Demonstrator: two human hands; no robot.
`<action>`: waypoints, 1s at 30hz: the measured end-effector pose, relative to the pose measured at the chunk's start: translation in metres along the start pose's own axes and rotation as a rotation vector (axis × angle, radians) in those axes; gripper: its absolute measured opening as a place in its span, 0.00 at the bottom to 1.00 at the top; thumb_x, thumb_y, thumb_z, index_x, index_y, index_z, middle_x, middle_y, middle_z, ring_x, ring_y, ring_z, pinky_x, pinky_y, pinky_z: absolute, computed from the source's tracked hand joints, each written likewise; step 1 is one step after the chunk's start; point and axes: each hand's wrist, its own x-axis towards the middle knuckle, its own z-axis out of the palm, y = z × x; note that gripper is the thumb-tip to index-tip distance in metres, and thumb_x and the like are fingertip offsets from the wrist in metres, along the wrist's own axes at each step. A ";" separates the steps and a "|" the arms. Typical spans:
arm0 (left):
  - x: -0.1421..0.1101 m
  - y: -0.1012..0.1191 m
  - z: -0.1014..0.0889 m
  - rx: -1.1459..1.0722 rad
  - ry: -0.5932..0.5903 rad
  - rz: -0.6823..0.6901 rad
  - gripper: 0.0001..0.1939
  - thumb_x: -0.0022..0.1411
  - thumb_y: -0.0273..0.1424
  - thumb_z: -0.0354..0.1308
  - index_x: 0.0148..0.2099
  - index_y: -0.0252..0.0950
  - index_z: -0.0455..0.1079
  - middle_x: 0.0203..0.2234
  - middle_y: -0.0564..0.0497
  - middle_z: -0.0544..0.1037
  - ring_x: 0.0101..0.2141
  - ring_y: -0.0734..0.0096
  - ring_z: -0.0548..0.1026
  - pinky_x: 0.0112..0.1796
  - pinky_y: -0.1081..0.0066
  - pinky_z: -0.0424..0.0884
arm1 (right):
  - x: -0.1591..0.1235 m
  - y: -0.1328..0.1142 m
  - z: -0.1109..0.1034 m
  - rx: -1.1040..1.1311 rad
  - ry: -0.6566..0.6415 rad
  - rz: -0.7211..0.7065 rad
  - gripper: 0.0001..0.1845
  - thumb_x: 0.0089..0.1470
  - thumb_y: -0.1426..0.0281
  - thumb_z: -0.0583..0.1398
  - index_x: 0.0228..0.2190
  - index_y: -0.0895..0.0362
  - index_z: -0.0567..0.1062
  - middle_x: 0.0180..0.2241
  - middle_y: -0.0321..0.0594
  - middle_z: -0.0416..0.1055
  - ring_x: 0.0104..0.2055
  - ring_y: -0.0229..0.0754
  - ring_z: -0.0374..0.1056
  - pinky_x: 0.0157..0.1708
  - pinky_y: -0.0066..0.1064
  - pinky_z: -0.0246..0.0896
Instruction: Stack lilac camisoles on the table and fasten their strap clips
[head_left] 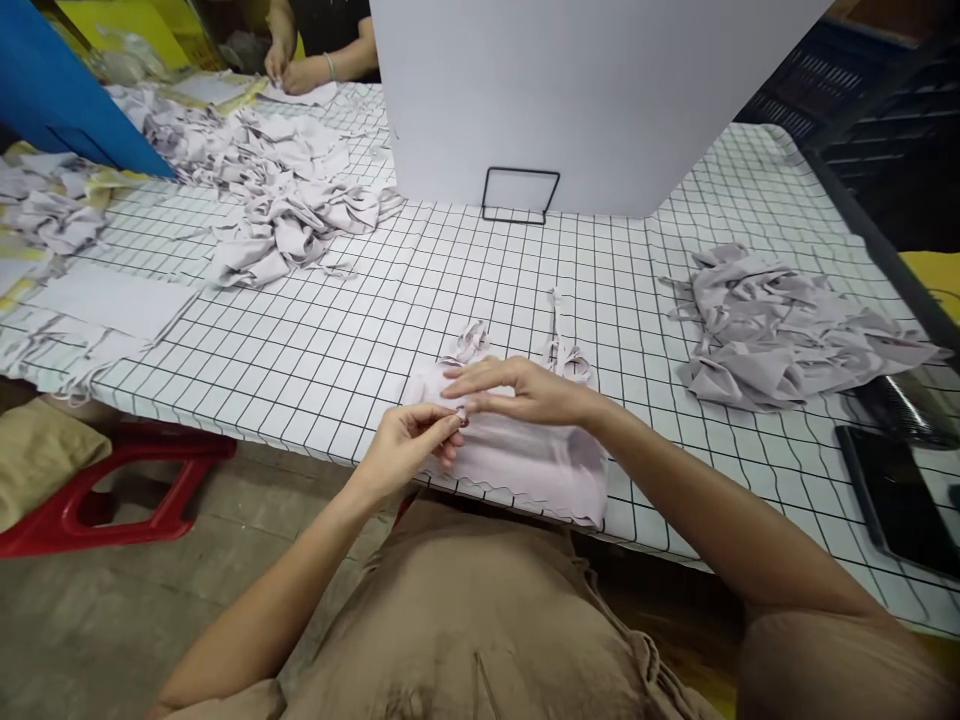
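A pale pinkish-lilac strappy top [536, 455] lies flat at the table's front edge, its thin straps pointing away from me. Over its left side, my left hand [416, 440] is closed in a pinch, with a tiny dark spot showing at the fingertips. What it pinches is too small to name. My right hand [521, 390] reaches across the top from the right, palm down and fingers stretched out. Its fingertips come right up to the left hand's pinch; whether they touch the small thing I cannot tell.
Crumpled pale garments [780, 330] lie at the right, near a black phone [896, 495]. A larger garment heap [289, 200] spreads at the left. A white board [585, 100] with a wire stand [521, 195] rises ahead. A co-worker's hands [296, 72] handle cloth beyond. A red stool [142, 490] stands left.
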 end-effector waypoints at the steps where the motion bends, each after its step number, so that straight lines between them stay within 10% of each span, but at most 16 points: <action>1: 0.003 0.002 0.000 0.023 0.003 0.015 0.18 0.52 0.44 0.72 0.33 0.33 0.79 0.23 0.51 0.78 0.22 0.76 0.72 0.25 0.74 0.73 | 0.000 -0.002 0.006 0.025 -0.002 -0.023 0.12 0.63 0.67 0.62 0.46 0.51 0.81 0.43 0.41 0.81 0.51 0.44 0.73 0.52 0.42 0.66; 7: 0.020 0.004 0.008 0.150 0.065 0.146 0.14 0.55 0.40 0.70 0.31 0.33 0.79 0.21 0.52 0.75 0.22 0.77 0.70 0.24 0.76 0.68 | -0.004 0.000 0.013 -0.078 0.172 0.028 0.05 0.60 0.68 0.64 0.35 0.54 0.81 0.35 0.41 0.76 0.41 0.43 0.70 0.45 0.40 0.66; 15: 0.038 0.008 0.006 0.272 0.055 0.284 0.08 0.59 0.35 0.66 0.33 0.34 0.77 0.28 0.49 0.80 0.30 0.72 0.76 0.31 0.72 0.71 | -0.001 0.008 -0.005 0.293 0.050 0.243 0.13 0.59 0.60 0.64 0.37 0.57 0.78 0.33 0.39 0.77 0.37 0.41 0.73 0.44 0.39 0.69; 23: 0.055 0.055 0.005 0.640 -0.022 0.620 0.04 0.60 0.27 0.62 0.31 0.34 0.73 0.24 0.53 0.75 0.25 0.77 0.68 0.27 0.74 0.66 | 0.008 -0.007 -0.024 0.469 0.077 0.231 0.16 0.57 0.60 0.67 0.41 0.56 0.76 0.41 0.41 0.76 0.43 0.41 0.71 0.45 0.37 0.69; 30: 0.065 0.080 0.008 0.727 -0.141 0.551 0.04 0.59 0.24 0.61 0.31 0.34 0.74 0.24 0.54 0.75 0.25 0.76 0.69 0.26 0.74 0.67 | 0.014 -0.014 -0.051 0.256 0.034 0.265 0.16 0.55 0.55 0.66 0.32 0.56 0.81 0.36 0.39 0.78 0.42 0.42 0.72 0.47 0.38 0.66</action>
